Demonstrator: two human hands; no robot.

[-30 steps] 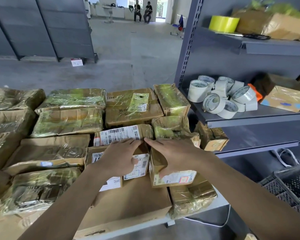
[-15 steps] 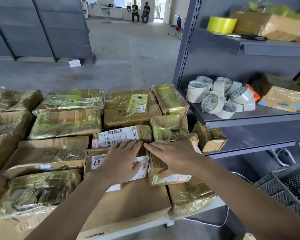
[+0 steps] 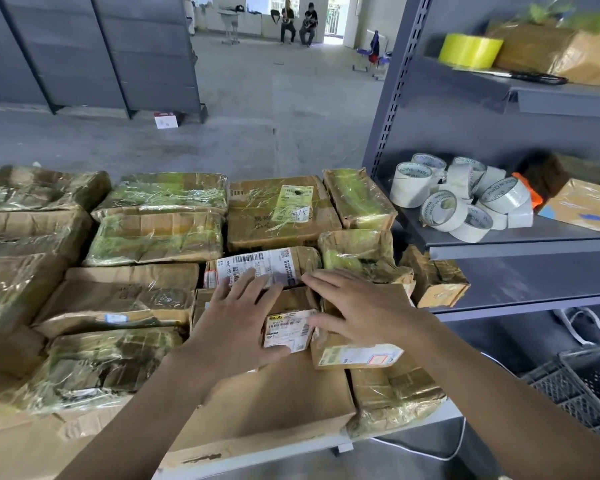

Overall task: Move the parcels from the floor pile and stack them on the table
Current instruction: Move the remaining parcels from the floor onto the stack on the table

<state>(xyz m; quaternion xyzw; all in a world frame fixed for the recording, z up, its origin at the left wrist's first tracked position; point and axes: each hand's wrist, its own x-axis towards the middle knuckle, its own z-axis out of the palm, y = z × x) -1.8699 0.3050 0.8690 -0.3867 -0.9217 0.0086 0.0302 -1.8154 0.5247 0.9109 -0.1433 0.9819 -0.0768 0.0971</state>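
Head camera looks down on a surface [image 3: 413, 425] packed edge to edge with brown parcels, most of them wrapped in shiny clear tape. Both grips lie flat on top of the stack near its right end, fingers straight and spread, holding nothing. The left grip [image 3: 236, 320] rests palm-down on a small white-labelled carton [image 3: 286, 329], its fingertips reaching the near edge of a barcode-labelled parcel [image 3: 267, 265] just beyond. The right grip [image 3: 368, 313] lies flat on a neighbouring carton [image 3: 357, 355] that has a label on its near side. Its fingers point toward the left grip and its thumb lies beside the small carton's label; the two grips are close but apart. Under both wrists lies a wide flat cardboard box [image 3: 284, 393], and a tape-wrapped parcel [image 3: 395, 393] sits below the right forearm at the corner of the surface. Left of the left grip, larger wrapped parcels [image 3: 153, 233] run in rows out of frame. Right of the right grip stands a grey metal shelf unit [image 3: 388, 98], with a heap of white tape rolls [image 3: 461, 202] on its middle shelf and a yellow tape roll [image 3: 470, 50] higher up. A black mesh crate [image 3: 586, 386] sits low, right of the right forearm. Far beyond the grips, two people [image 3: 297, 24] sit at the end of the concrete floor.
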